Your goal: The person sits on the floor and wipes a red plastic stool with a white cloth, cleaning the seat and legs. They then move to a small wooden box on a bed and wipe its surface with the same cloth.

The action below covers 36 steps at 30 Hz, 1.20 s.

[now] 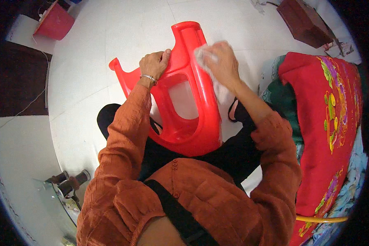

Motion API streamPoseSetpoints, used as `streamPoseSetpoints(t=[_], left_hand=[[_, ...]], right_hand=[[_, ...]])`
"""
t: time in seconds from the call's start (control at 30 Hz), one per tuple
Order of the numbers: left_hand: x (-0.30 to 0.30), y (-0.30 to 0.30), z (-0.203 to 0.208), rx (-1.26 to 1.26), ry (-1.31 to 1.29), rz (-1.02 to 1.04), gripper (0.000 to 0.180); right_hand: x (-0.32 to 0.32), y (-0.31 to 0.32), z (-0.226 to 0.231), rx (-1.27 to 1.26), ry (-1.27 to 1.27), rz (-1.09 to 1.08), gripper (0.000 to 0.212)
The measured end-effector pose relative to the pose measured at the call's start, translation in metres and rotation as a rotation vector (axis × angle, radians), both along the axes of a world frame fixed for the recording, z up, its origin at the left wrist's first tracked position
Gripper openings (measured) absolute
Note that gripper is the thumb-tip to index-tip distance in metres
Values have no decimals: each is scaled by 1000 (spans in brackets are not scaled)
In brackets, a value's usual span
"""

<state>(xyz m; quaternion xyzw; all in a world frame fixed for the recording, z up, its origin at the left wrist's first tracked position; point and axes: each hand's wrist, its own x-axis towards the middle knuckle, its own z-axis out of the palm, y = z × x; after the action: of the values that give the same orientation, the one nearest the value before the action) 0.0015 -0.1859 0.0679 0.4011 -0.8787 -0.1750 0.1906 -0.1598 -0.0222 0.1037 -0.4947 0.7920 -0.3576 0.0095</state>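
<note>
A red plastic stool (211, 119) lies tipped between my knees, its legs pointing away from me and its openings showing the floor. My left hand (153, 65) is closed over the edge between two of its legs, with the thumb stretched along the plastic. In my right hand (224, 63) is a crumpled whitish cloth (205, 56), pressed close to the outer side of the right-hand leg. This hand and the cloth are slightly smeared by motion.
At the right is a red embroidered fabric (301, 82) over bedding, with a yellow rod (322, 219) nearby. A brown box (303, 22) stands far right, a pink-red tub (55, 22) far left. A glass-topped piece (55, 213) is at lower left. White tiles (86, 82) cover the floor.
</note>
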Motion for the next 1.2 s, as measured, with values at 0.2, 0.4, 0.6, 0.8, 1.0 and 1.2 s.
streamPoseSetpoints(t=[0.2,0.4,0.6,0.8,1.0,1.2], left_hand=[[-2,-2,3,-16,25,-24,57],[0,-5,-5,3,24,-21,59],[-3,-1,-2,9,-35,-2,54],[-7,-8,-9,17,-94,62,54],[-10,-15,-14,-31,-68,50,55],[-19,-8,-3,30,-120,38,56]], right_hand=[[-56,-82,-38,-90,-50,-55,24],[-76,-100,-86,64,-43,-32,32],[-69,-68,-52,312,-215,89,33],[-36,-7,-45,324,-205,133,30],[-24,33,-44,165,14,157,21],[9,-36,-42,200,349,130,29]])
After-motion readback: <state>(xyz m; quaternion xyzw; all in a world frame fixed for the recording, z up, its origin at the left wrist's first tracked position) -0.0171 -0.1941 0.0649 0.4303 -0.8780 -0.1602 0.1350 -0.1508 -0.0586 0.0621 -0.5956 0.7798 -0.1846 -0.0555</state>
